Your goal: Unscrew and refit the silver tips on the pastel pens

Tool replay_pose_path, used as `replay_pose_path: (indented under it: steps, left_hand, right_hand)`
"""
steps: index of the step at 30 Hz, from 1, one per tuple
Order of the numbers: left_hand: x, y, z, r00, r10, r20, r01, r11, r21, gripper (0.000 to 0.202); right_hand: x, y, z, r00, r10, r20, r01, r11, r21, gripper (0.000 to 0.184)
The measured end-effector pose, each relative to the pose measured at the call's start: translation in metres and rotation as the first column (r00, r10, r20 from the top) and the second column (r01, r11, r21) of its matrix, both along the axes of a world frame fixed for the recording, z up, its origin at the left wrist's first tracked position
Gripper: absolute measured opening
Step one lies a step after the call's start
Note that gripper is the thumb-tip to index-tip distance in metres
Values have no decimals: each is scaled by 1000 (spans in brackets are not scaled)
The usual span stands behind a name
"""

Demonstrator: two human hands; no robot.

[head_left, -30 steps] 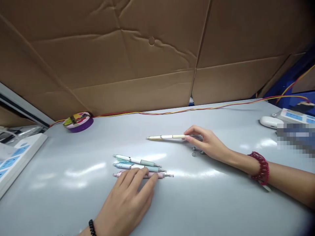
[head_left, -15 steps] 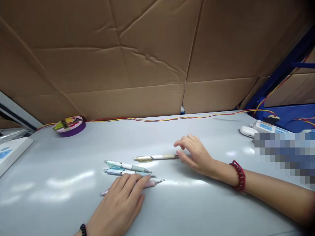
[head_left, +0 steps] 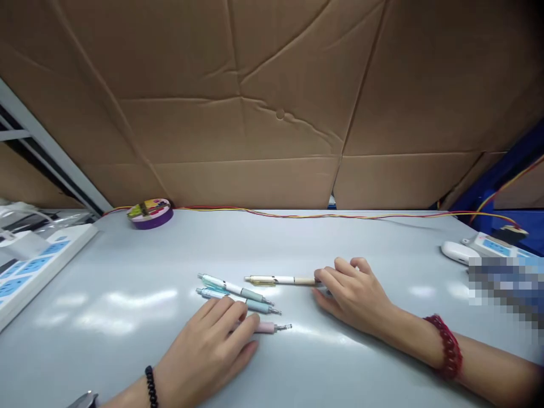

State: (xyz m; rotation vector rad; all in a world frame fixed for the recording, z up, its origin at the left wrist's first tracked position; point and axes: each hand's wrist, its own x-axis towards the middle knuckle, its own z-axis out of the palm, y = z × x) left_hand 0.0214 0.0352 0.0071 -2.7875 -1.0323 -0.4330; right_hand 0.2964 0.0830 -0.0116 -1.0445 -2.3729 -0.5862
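My left hand (head_left: 212,345) lies palm down over a pink pen (head_left: 267,327), fingers slightly bent across it and thumb apart from it. The pink pen's tip points right, and its rear part is hidden. Just beyond those fingers lie a light blue pen (head_left: 260,306) and a mint green pen (head_left: 249,293), close together. My right hand (head_left: 352,294) has its thumb and forefinger closed about the tip of a beige and white pen (head_left: 283,280), which lies flat on the table.
A round purple box (head_left: 155,222) stands at the back left. Power strips lie at the left (head_left: 46,260) and right (head_left: 488,245), with a white rounded object (head_left: 459,253) by the right one. Red and yellow wires (head_left: 357,217) run along the back edge before a cardboard wall (head_left: 255,181).
The view has shifted left. My right hand's fingers have come down around the beige pen's tip. The pink pen has moved slightly away from the blue one, under my left hand.
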Motion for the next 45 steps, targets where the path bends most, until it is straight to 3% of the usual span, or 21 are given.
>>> replay_pose_path:
  steps: [2, 4, 11, 16, 21, 23, 26, 29, 33, 35, 39, 45]
  left_hand:
    - [-4, 2, 1, 1000, -23, -20, 24, 996, 89, 8]
    - [-7, 3, 1, 998, -15, -54, 20, 995, 94, 6]
    - [-12, 6, -3, 997, 20, -77, -36, 976, -214, 10]
    - [-12, 4, 0, 995, -46, 93, 68, 966, -249, 22]
    - [2, -7, 8, 917, -200, 344, 259, 956, -134, 29]
    - [7, -9, 9, 898, -254, 358, 300, 951, -76, 28]
    - [7, -7, 8, 905, -302, 300, 308, 951, 28, 27]
    - [0, 1, 6, 917, -203, 344, 223, 975, -20, 29]
    - [-7, 4, 4, 928, -87, 362, 146, 980, -137, 27]
    - [-6, 3, 2, 932, -69, 355, 143, 972, -185, 25]
    - [-3, 1, -1, 943, -43, 329, 133, 958, -255, 24]
    - [-1, 2, 0, 966, -33, 255, 110, 948, -297, 23]
  right_hand:
    - [-1, -1, -2, 1000, -22, 14, 22, 1000, 7, 16]
    - [-2, -1, -3, 999, -33, 24, 33, 999, 8, 19]
    - [0, 0, -6, 1000, 19, 20, -18, 999, -26, 27]
    - [-1, -2, -4, 989, 134, -65, -139, 987, -84, 21]
    - [-3, -8, -2, 943, 238, -235, -293, 926, -237, 14]
    - [-4, -11, 0, 906, 199, -373, -333, 880, -338, 12]
    - [-6, -17, 3, 771, 45, -636, -411, 797, -442, 6]
    - [-9, -28, 4, 664, -9, -748, -474, 769, -430, 8]
    - [-15, -43, 2, 541, 37, -840, -612, 703, -363, 18]
    - [-18, -46, 2, 515, 67, -855, -639, 695, -330, 22]
    - [-22, -49, 4, 506, 61, -860, -639, 696, -327, 25]
    - [-25, -53, 8, 572, 104, -814, -650, 663, -372, 32]
